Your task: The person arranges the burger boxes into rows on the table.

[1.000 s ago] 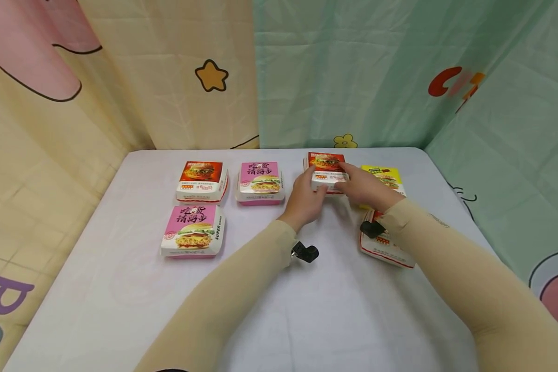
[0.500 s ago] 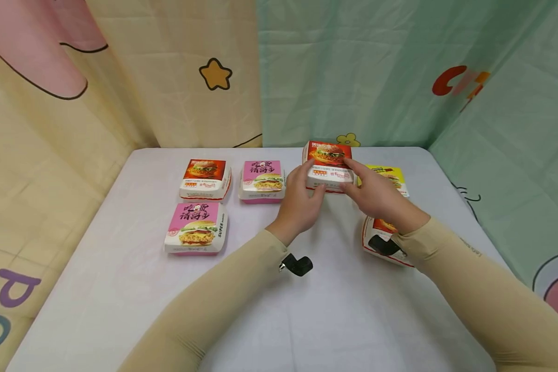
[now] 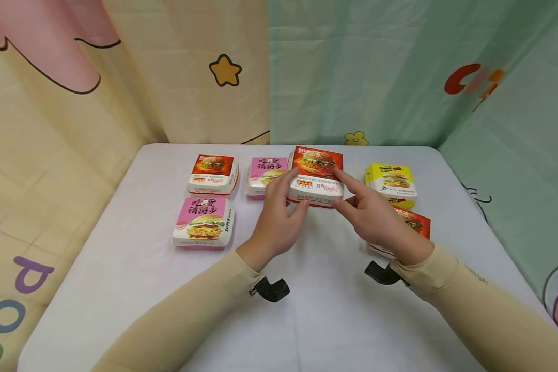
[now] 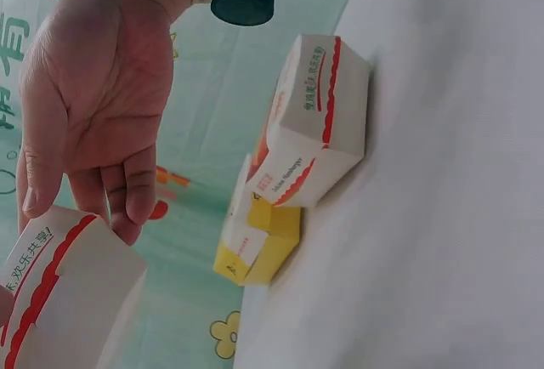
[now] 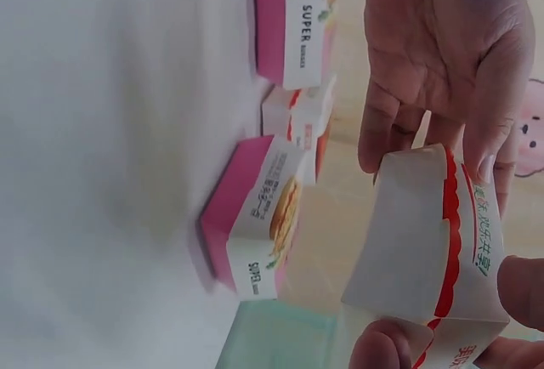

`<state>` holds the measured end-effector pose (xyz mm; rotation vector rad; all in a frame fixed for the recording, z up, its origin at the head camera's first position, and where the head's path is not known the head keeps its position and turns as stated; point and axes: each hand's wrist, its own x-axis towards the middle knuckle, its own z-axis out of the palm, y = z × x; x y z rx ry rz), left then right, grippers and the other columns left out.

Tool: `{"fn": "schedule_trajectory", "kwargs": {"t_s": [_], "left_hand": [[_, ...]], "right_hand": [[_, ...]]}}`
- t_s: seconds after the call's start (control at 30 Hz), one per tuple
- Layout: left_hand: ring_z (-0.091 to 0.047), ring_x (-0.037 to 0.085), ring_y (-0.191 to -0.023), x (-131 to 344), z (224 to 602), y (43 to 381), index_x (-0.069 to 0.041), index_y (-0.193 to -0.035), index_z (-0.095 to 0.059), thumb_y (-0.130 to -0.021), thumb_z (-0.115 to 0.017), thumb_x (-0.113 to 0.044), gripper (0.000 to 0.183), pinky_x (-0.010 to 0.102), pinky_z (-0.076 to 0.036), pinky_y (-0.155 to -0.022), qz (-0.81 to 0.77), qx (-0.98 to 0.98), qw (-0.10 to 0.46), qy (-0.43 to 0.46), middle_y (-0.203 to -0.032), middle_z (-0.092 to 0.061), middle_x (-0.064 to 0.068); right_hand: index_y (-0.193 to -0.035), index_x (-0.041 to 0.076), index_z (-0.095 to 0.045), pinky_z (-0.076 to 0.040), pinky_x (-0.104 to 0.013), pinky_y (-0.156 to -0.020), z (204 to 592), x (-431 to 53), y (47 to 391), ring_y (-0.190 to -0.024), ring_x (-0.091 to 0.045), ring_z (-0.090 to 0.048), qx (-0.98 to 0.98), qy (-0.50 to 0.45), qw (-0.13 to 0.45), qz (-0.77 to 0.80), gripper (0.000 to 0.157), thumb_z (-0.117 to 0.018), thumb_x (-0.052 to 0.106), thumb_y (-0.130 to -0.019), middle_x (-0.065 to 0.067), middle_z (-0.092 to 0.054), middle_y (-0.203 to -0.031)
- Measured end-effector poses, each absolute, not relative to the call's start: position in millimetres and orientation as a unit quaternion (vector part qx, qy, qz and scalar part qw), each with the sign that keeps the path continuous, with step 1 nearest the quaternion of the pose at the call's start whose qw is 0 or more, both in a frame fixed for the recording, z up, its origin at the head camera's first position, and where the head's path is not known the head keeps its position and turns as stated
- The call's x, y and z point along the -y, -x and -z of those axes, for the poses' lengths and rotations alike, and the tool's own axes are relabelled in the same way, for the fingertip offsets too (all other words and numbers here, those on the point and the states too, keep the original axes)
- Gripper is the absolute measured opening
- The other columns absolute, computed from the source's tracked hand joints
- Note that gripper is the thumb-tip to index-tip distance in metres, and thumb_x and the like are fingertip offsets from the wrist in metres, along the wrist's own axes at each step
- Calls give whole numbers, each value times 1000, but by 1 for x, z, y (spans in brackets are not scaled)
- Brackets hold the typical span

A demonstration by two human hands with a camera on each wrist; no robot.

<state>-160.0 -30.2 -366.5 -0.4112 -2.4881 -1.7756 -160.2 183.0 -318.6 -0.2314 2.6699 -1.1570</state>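
Between my two hands, a red-and-white burger box (image 3: 316, 175) is held up off the table, its burger picture facing up. My left hand (image 3: 276, 222) grips its left side, thumb at the front edge. My right hand (image 3: 376, 217) grips the right side with thumb and fingers. Both wrist views show the white underside of the burger box (image 4: 76, 301) tilted, clear of the cloth. A pink burger box (image 3: 260, 178) sits just behind my left fingers, partly covered. Behind my right hand lies another red-and-white burger box (image 3: 418, 222), partly hidden.
At the left stand a red-and-white box (image 3: 213, 173) and, in front of it, a pink box (image 3: 203, 222). A yellow burger box (image 3: 390, 186) stands back right. The white-covered table (image 3: 307, 310) is bordered by printed curtains (image 3: 335, 77) at the back and sides.
Both hands have lifted the red-and-white box from the back of the table and brought it left and nearer. The yellow box is now more fully uncovered. The view has shifted slightly.
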Motion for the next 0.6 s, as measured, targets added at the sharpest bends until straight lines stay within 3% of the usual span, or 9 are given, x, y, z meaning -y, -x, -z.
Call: {"fn": "schedule_trajectory", "kwargs": {"t_s": [0.43,0.6], "left_hand": [[-44,26,-140,61,384,132,-19,-163,-32,-107,-60,-18,63,50,-47,-117,580,806,5,119,-162,-25,10],[-46,26,-132,68,389,126,-16,-159,-34,-108,-58,-20,57,44,-50,-107,578,811,-8,95,-157,-29,14]], "right_hand": [[-167,36,-27,-52,-31,-63,346,-168,150,-95,-28,-63,-887,120,122,430,73,-65,26,-106,-15,-70,-131],[-167,31,-31,-49,-31,-61,356,-162,149,-87,-27,-60,-880,131,134,437,67,-62,27,-107,-15,-73,-123]]}}
